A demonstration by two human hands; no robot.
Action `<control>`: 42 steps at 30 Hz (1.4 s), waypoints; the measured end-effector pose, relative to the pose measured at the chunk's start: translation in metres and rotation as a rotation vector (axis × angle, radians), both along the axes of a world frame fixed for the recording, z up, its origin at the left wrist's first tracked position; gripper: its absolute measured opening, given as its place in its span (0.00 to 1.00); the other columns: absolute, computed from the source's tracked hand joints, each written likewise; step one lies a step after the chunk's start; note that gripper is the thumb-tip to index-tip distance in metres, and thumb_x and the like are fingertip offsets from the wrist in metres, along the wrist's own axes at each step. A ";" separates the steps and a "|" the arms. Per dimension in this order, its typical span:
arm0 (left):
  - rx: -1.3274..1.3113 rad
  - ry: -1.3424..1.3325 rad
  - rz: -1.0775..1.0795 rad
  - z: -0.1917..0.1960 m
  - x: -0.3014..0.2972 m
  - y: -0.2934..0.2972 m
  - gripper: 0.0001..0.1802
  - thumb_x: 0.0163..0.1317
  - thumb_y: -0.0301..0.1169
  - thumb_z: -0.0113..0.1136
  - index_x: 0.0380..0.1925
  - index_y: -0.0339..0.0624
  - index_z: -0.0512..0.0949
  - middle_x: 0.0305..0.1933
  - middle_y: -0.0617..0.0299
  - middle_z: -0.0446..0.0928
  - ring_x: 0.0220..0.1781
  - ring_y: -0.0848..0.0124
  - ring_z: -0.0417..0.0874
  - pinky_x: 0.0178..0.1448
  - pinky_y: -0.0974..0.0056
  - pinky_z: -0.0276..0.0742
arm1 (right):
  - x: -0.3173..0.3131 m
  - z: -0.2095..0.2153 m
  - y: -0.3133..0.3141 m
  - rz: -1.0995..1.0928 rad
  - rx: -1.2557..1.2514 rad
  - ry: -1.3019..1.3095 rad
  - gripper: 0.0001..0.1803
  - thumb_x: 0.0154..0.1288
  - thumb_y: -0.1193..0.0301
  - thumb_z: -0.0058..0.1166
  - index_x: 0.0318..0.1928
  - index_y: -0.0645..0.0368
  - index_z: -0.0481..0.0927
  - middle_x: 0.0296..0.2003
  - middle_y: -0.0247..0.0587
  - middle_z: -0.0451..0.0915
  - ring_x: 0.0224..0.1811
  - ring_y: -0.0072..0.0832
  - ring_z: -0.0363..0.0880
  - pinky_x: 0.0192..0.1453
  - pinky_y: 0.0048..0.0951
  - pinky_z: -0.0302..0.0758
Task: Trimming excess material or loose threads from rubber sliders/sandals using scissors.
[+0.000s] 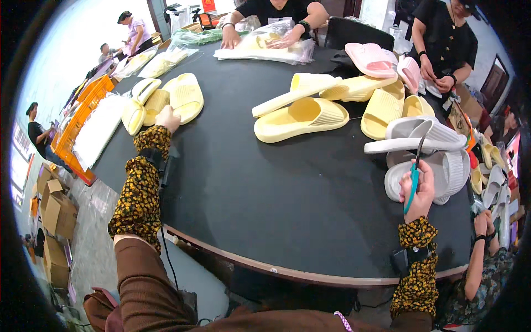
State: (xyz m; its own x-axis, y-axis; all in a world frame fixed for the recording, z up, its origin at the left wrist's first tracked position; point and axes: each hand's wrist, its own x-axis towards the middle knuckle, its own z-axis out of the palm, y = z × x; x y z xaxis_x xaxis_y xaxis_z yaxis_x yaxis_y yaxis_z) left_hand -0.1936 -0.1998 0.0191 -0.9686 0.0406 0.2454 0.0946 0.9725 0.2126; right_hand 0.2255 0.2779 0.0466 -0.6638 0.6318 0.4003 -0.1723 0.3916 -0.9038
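My left hand (168,119) is at the far left of the table, its fingers closed at the near edge of a yellow slipper (185,98). Other yellow slippers (134,115) lie against that one, some stacked. On the right, my right hand (421,191) grips scissors with teal handles (412,189), the dark blades pointing away from me. Just behind and under the scissors sit grey slippers (401,180), one resting on another. Yellow slippers (301,119) lie in the middle and right, with pink slippers (370,60) on top at the back.
The black table (265,210) has a curved-looking near edge. Across it a person handles a bagged yellow slipper (265,41). Another person stands at the back right. An orange crate (83,130) and clear bags (102,130) line the left side; cardboard boxes (58,210) stand on the floor.
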 end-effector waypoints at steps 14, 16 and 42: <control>0.748 -0.262 -1.097 0.046 0.255 0.276 0.12 0.58 0.25 0.53 0.44 0.40 0.73 0.24 0.70 0.69 0.25 0.82 0.68 0.30 0.73 0.68 | 0.007 0.002 0.002 0.075 -0.011 0.074 0.24 0.56 0.76 0.52 0.55 0.60 0.64 0.31 0.34 0.73 0.24 0.16 0.70 0.25 0.16 0.68; 0.744 -0.305 -1.286 0.069 0.300 0.290 0.13 0.57 0.23 0.53 0.43 0.40 0.73 0.26 0.70 0.70 0.26 0.83 0.68 0.30 0.73 0.68 | 0.007 0.002 0.006 0.079 0.012 0.094 0.24 0.56 0.77 0.52 0.55 0.60 0.65 0.31 0.34 0.74 0.24 0.15 0.70 0.25 0.16 0.68; 1.038 -1.256 -0.847 0.057 0.302 0.240 0.23 0.65 0.29 0.46 0.59 0.34 0.60 0.56 0.55 0.69 0.54 0.71 0.72 0.57 0.67 0.68 | 0.004 0.006 0.003 0.063 0.125 0.070 0.20 0.53 0.70 0.61 0.45 0.62 0.70 0.29 0.43 0.80 0.33 0.24 0.80 0.37 0.25 0.75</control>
